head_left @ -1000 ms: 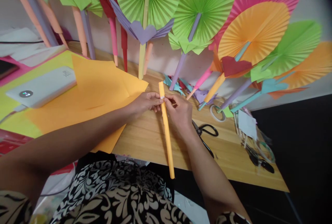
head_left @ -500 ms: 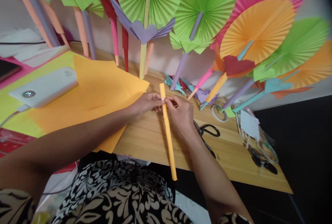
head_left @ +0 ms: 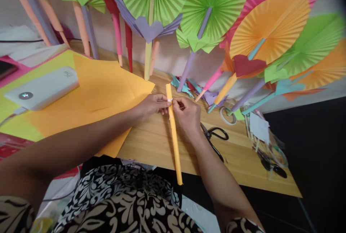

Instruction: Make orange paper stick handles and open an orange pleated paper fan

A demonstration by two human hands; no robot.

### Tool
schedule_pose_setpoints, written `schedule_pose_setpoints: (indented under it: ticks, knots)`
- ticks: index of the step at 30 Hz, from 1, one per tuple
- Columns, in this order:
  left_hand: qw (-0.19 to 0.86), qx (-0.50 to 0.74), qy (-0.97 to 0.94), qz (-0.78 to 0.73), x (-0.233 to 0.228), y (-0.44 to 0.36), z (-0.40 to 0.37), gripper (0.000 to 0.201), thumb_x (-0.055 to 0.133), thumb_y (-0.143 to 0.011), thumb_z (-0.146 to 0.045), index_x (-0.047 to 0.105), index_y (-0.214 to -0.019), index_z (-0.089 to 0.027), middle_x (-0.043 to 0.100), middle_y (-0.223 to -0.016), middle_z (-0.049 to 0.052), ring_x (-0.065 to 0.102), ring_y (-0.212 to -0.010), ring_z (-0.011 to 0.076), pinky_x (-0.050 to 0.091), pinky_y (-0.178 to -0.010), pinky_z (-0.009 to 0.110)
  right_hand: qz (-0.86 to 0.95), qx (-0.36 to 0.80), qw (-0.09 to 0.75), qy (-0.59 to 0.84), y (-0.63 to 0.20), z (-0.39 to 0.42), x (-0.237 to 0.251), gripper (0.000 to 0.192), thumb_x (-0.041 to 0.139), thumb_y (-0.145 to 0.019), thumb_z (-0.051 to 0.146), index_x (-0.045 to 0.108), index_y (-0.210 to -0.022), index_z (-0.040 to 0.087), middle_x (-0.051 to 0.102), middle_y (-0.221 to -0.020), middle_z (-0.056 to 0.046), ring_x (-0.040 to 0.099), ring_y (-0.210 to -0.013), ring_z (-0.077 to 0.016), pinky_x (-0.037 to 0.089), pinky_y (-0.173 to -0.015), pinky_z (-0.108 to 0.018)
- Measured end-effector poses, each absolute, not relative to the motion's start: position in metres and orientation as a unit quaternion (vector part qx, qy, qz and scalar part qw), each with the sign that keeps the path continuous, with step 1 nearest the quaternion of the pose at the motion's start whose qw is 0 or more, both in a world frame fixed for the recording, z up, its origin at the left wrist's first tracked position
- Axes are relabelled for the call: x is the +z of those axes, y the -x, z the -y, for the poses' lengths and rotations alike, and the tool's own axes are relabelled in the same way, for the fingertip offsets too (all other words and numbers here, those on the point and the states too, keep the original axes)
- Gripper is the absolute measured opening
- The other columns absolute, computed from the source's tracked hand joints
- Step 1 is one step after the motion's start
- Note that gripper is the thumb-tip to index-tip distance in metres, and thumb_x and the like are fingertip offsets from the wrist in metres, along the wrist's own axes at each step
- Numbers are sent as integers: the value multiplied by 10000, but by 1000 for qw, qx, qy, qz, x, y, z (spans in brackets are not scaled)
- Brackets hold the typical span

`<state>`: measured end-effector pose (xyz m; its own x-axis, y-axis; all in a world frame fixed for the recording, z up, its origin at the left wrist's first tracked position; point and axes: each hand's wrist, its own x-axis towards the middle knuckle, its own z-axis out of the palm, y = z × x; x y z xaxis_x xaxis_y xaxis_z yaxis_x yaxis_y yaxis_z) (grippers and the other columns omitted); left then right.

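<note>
Right hand (head_left: 189, 116) edges slightly off the paper tube (head_left: 175, 143), fingertips closed together, any hold unclear! Left hand (head_left: 151, 107) pinches the tube; scissors (head_left: 207, 134) lie right of the tube.

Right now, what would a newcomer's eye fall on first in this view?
Most likely the pleated fans in green, orange and pink, along the back wall. Next, the orange tube mid-view, held near its top by the left hand, the right hand close beside it. Scissors lie on the table, right of both hands.
</note>
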<state>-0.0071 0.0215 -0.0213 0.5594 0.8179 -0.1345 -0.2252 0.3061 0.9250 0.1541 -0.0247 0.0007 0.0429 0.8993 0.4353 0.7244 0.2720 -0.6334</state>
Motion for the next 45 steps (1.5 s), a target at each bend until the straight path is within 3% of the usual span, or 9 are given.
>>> schedule_pose_setpoints:
  ticks: [10, 37, 45]
  knots:
    - [765, 359, -437, -307, -16, 10, -22, 56, 709, -864, -111, 653, -859, -108, 657, -681, 0, 596, -589, 77, 466, -649, 246, 697, 120, 411, 576, -158, 23, 0, 186, 609, -908, 283, 787, -953, 258, 794, -926, -36, 714, -760, -200, 568, -715, -370]
    - [761, 351, -432, -334, -9, 6, -18, 111, 642, -893, -45, 634, -803, -109, 648, -626, -7, 599, -554, 83, 461, -616, 240, 739, 28, 356, 571, -158, 26, -1, 195, 553, -954, 259, 742, -917, 227, 778, -865, -60, 700, -754, -193, 518, -663, -329]
    - [765, 350, -436, -320, -12, 7, -20, 113, 626, -904, -51, 632, -808, -111, 644, -641, -7, 605, -569, 81, 473, -640, 237, 740, 2, 383, 553, -159, 22, -4, 145, 559, -925, 212, 691, -867, 223, 766, -830, -46, 683, -692, -167, 495, -622, -298]
